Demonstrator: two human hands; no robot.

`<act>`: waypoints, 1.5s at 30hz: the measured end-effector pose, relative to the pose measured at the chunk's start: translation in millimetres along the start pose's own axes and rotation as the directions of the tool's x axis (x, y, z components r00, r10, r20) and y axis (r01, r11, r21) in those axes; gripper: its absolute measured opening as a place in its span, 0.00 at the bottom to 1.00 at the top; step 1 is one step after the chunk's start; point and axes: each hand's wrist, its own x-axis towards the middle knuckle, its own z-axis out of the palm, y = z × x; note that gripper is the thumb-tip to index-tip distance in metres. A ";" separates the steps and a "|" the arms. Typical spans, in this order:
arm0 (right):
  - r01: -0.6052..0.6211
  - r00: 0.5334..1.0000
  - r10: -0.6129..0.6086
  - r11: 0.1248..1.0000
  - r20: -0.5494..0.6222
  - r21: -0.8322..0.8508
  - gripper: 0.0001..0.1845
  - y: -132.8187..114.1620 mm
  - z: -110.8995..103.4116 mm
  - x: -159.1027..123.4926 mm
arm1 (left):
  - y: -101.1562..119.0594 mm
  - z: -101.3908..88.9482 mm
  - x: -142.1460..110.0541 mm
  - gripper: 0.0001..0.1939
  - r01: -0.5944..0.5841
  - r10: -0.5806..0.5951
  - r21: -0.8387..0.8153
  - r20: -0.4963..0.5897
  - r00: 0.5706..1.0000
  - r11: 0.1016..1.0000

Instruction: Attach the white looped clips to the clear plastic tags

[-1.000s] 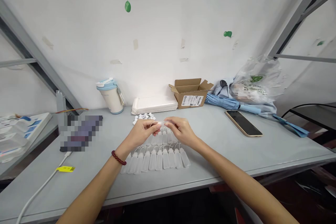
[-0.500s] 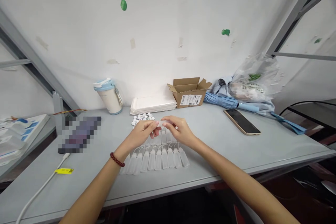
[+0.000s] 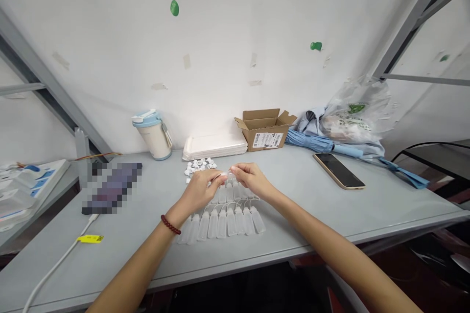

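Whereas my fingertips had stood apart half a second earlier, they had closed in again: my left hand (image 3: 200, 190) and right hand (image 3: 253, 179) both pinched, thumb to forefinger, at a small translucent plastic piece (image 3: 228, 175), too tiny to identify. My left wrist had also shifted slightly right, covering more of the near row. My read: handling was still under way, the piece held over the far row and not set down.

Counts: one piece between my hands. Near-row squeeze bottles (image 3: 222, 225): nine showing, necks toward the far side, maybe more behind my left wrist. Far-row bottles (image 3: 229, 193): partly hidden by my hands, couldn't count. White caps (image 3: 198, 165): one overlapping pile, far-left of my hands, no reliable count. Far side, left to right: one tumbler (image 3: 154, 139), one white stack (image 3: 216, 147), one carton (image 3: 266, 138), one blue umbrella (image 3: 312, 141). Right: one smartphone (image 3: 338, 170).
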 end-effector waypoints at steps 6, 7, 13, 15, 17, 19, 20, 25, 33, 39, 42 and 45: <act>-0.111 0.992 0.103 0.987 0.077 0.114 0.21 -4.6 -4.5 0.7 | -2.2 3.0 1.4 0.18 0.001 -0.002 0.035 0.033 0.999 0.999; -0.118 0.991 0.109 0.986 0.081 0.115 0.21 -5.7 -5.1 0.5 | -2.5 3.4 1.4 0.19 0.009 -0.010 0.038 0.036 0.999 0.999; -0.064 0.998 0.063 0.997 -0.022 -0.031 0.20 -3.6 -17.2 4.5 | -10.9 0.2 1.9 0.14 0.104 -0.104 -0.011 -0.027 0.994 0.994; -0.020 0.988 -0.008 0.984 -0.156 -0.178 0.18 1.7 -26.9 8.2 | -18.0 -4.3 3.6 0.13 0.154 -0.156 -0.028 -0.088 0.984 0.988; 0.027 0.951 -0.142 0.923 -0.275 -0.383 0.16 9.1 -38.6 12.5 | -27.5 -10.5 5.7 0.14 0.209 -0.210 -0.023 -0.144 0.967 0.978; 0.035 0.915 -0.249 0.832 -0.316 -0.553 0.15 17.9 -50.2 16.8 | -38.7 -17.1 7.5 0.15 0.255 -0.250 0.004 -0.176 0.952 0.967; 0.024 0.909 -0.270 0.796 -0.318 -0.605 0.15 22.3 -55.4 18.9 | -44.6 -20.2 8.1 0.15 0.271 -0.261 0.032 -0.182 0.948 0.962; -0.064 0.912 -0.244 0.710 -0.329 -0.702 0.15 38.1 -71.2 25.3 | -67.7 -26.6 7.3 0.13 0.311 -0.286 0.153 -0.164 0.944 0.938; -0.154 0.942 -0.119 0.675 -0.312 -0.722 0.15 49.5 -74.1 27.8 | -68.3 -16.9 4.9 0.13 0.229 -0.253 0.293 0.046 0.966 0.928; -0.165 0.947 -0.109 0.637 -0.301 -0.753 0.12 63.7 -75.0 30.8 | -67.0 -13.6 5.5 0.13 0.182 -0.233 0.356 0.105 0.967 0.917; -0.186 0.946 -0.094 0.627 -0.311 -0.756 0.13 66.6 -74.8 32.1 | -68.0 -12.2 5.0 0.13 0.172 -0.230 0.388 0.109 0.967 0.906; -0.208 0.942 -0.081 0.619 -0.326 -0.757 0.14 62.5 -76.3 32.6 | -69.1 -11.1 4.6 0.12 0.151 -0.217 0.422 0.113 0.970 0.894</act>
